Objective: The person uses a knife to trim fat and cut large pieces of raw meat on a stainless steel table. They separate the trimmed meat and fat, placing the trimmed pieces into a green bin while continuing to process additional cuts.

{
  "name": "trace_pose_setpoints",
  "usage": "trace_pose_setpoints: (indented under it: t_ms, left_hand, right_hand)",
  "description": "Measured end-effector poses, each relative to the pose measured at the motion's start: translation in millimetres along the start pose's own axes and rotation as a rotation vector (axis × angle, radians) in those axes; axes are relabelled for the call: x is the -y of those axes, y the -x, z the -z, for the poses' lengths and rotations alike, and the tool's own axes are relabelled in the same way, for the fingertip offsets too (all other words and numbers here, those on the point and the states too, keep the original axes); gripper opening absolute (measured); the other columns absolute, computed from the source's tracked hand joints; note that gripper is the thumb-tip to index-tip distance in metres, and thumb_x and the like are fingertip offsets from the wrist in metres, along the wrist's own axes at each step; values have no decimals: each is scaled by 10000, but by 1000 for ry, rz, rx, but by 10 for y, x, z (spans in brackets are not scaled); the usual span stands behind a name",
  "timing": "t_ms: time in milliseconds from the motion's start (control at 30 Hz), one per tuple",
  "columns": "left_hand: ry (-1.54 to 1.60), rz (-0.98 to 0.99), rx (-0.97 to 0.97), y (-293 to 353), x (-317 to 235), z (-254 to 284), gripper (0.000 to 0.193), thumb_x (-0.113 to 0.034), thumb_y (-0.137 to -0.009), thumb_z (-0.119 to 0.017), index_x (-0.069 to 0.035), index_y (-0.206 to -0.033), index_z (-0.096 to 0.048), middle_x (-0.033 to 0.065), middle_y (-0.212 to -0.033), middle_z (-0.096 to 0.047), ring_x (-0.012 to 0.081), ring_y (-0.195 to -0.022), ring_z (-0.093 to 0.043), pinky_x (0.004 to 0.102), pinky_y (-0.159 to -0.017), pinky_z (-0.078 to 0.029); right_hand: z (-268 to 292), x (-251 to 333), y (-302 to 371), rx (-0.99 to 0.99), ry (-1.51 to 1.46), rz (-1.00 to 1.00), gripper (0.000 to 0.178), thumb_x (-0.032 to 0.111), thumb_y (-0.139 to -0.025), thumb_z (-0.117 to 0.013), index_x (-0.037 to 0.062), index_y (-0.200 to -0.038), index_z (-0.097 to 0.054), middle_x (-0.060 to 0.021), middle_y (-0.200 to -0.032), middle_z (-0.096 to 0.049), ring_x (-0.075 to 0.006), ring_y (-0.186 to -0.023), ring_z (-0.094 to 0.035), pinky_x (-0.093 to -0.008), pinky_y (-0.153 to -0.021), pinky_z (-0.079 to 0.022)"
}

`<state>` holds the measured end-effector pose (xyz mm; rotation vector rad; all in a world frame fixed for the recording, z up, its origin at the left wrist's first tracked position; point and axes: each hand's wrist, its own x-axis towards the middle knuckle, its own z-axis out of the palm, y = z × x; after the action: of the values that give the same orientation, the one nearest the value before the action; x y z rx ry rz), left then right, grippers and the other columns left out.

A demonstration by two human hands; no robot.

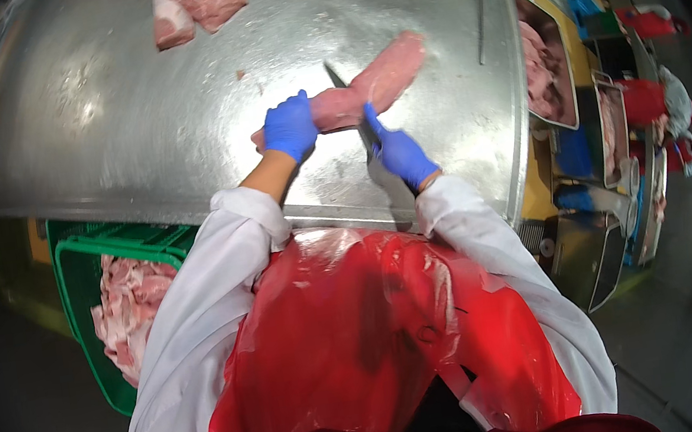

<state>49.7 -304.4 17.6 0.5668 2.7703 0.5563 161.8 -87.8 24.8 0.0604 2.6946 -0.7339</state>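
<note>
Blue-gloved, your left hand (291,128) grips the long pink meat (387,76), likely steadying it against the dark-bladed knife (335,76) your right hand (405,157) clasps.

The blue-gloved left hand (291,127) is back upward, its fingers together and bent downward in a hold; the bare left wrist (269,175) shows below it, and the white-sleeved left forearm (223,241) slants up and inward; the blue-gloved right hand (404,156), nearer the torso, is closed, with the index finger (372,118) stretched forward; the white-sleeved right forearm (473,221) leans inward; the hands are apart.
</note>
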Motion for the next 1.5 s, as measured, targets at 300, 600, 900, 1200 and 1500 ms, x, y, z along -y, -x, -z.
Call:
trace_pose_setpoints:
  t_ms: [300,600,900,1200,1500]
  left_hand:
    - [636,391,156,-227,650,-77,755,-321,-589,-919,61,-1173,-630,177,-1067,-697,249,-938,-681,378,-816,-564]
    - [1418,-152,297,-419,-2067,781,646,-152,-829,-744,24,-1388,-470,135,-1305,-578,246,-1164,-577,371,-1010,-463]
    - [-265,-116,21,-1059,-2077,-567,647,-367,-703,-771,-50,-1239,-597,201,-1250,-623,374,-1129,-623,436,-935,-512]
    - [1263,195,500,-802,-1658,-689,606,-169,-819,-676,-15,-1376,-493,94,-1222,-619,261,-1085,-618,390,-946,-505]
    - [1036,-767,268,-1977,-4341,412,310,-241,-1004,-544,-25,-1218,-604,96,-1226,-617,210,-1125,-598,341,-1005,-475]
  right_hand:
    - [33,-335,1126,77,-8,53,735,39,-907,-401,275,-1567,-176,-294,-944,-655,-454,-815,-645,-528,-774,-503]
    - [339,-1680,2559,-144,-499,-91,818,158,-883,-575,283,-1573,-153,-221,-780,-672,-408,-692,-655,-464,-718,-515]
    - [571,-2362,2989,-407,-630,-209,824,104,-871,-564,243,-1574,-157,-190,-658,-609,-366,-613,-618,-425,-643,-485]
    - [198,-2503,3596,-558,-802,-323,784,51,-867,-583,156,-1560,-232,-276,-952,-665,-364,-771,-685,-399,-709,-521]
    - [583,-2281,2465,-426,-640,-184,782,76,-877,-598,210,-1562,-247,-204,-738,-635,-173,-583,-604,-331,-621,-508]
